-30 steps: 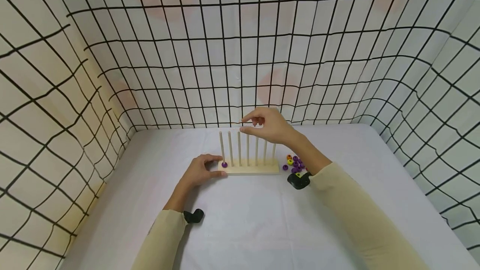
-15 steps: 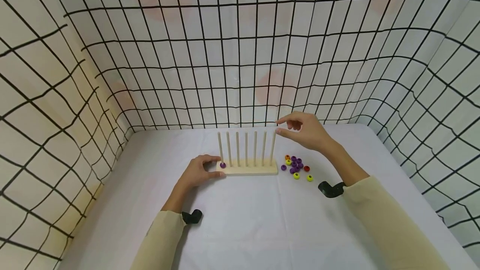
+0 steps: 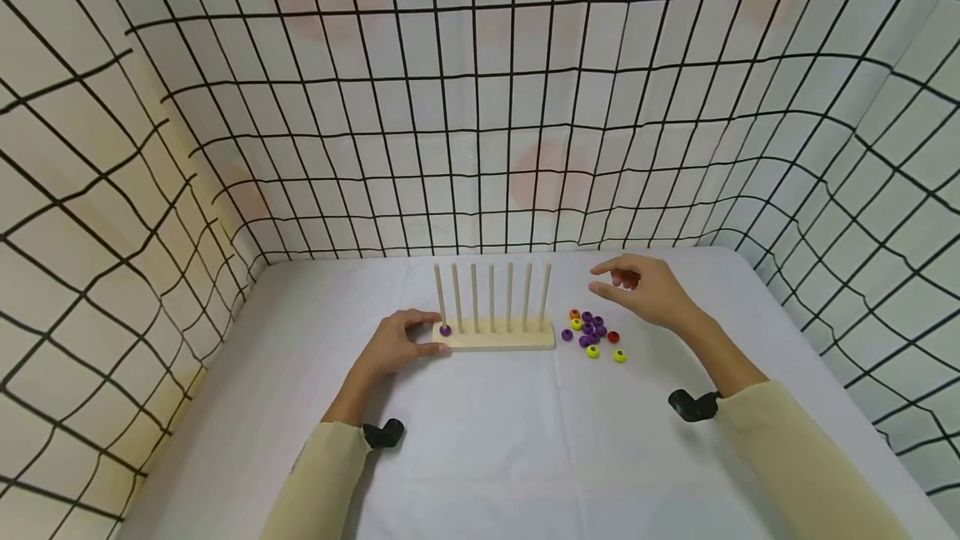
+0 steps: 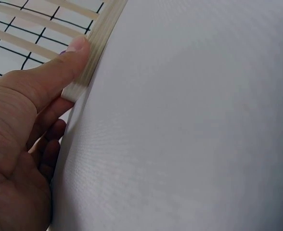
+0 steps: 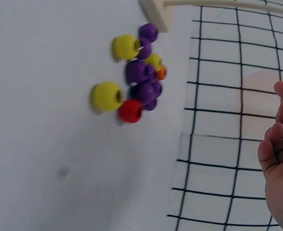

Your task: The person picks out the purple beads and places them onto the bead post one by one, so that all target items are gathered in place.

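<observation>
A pale wooden peg rack with several upright pegs stands mid-table, and one purple bead sits at the bottom of its leftmost peg. My left hand grips the rack's left end, thumb at the front edge and fingers behind; the left wrist view shows the thumb pressed on the wood. To the right of the rack lies a loose group of purple beads, with a red bead, an orange bead and several yellow ones. Above and behind this group my right hand hovers, fingers loosely bent, thumb and forefinger apart, nothing between them.
A white cloth covers the table. Black wire grid panels backed with white sheeting rise at the back and on both sides. Each wrist carries a small black camera.
My right hand has moved from over the rack's pegs to the right and lower, near the loose beads, which its forearm partly hid before. My left hand has stayed on the rack.
</observation>
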Demonstrator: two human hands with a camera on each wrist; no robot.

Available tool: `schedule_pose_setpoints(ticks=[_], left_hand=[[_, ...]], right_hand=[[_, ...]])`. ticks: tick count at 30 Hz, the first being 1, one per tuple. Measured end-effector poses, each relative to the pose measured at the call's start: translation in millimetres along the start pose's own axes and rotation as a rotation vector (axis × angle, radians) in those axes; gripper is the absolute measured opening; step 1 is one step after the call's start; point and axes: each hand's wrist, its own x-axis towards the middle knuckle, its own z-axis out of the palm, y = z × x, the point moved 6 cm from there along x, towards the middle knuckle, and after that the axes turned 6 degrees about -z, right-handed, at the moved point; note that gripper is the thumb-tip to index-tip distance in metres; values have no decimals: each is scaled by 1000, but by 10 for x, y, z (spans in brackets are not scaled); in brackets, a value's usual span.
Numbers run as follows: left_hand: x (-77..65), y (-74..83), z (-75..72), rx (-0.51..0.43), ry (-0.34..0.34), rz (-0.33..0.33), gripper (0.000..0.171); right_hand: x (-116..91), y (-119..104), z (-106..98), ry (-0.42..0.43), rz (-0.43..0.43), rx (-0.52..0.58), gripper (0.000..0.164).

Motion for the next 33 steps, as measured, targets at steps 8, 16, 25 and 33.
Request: schedule_pose_setpoints(ticks=[8, 16, 25, 33], left_hand=[[18, -17, -1, 9, -9, -12, 65], [-1, 11, -9, 21, -1, -22, 65], [9, -6, 0, 18, -5, -23, 65], [18, -28, 3, 10, -3, -31, 64]], right_hand=[[-171, 366, 181, -38, 88, 2, 46], [-277, 611, 324, -59, 140, 5, 40], [-359, 747, 477, -85, 160, 28, 33], [-375, 787, 566, -120, 176, 13, 36]])
